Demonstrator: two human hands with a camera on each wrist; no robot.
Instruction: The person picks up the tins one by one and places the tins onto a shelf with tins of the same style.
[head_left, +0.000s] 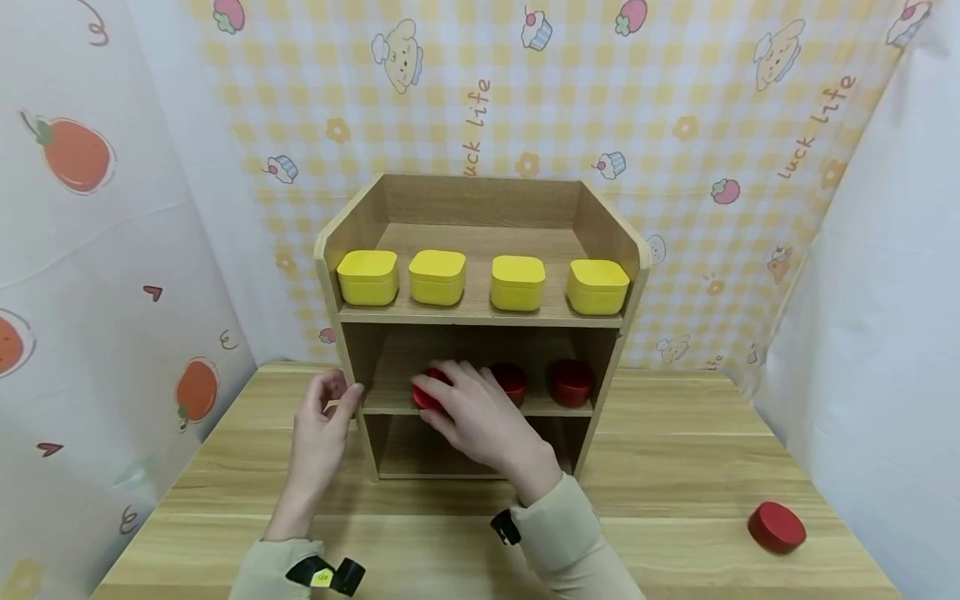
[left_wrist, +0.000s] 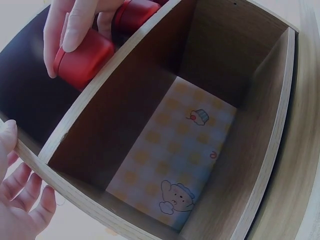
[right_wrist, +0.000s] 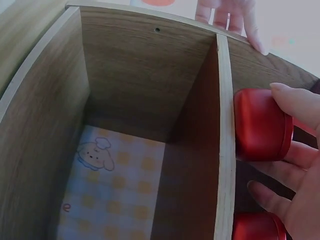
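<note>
My right hand (head_left: pixel 480 417) grips a round red tin (right_wrist: pixel 262 125) by its lid end, at the left part of the middle shelf of a small wooden shelf unit (head_left: pixel 480 318). In the right wrist view the tin's base is against the shelf's front edge. Two more red tins, a partly covered one (head_left: pixel 512 382) and a right-hand one (head_left: pixel 572 383), stand on that same shelf. My left hand (head_left: pixel 318 437) is at the unit's left side, thumb touching the side panel's front edge and loosely bent fingers outside it.
Several yellow square tins (head_left: pixel 517 283) line the top shelf. Another red tin (head_left: pixel 777 527) lies on the wooden table (head_left: pixel 675 467) at the right. A checked cloth (head_left: pixel 480 125) hangs behind, with white cloth (head_left: pixel 870 300) at the sides.
</note>
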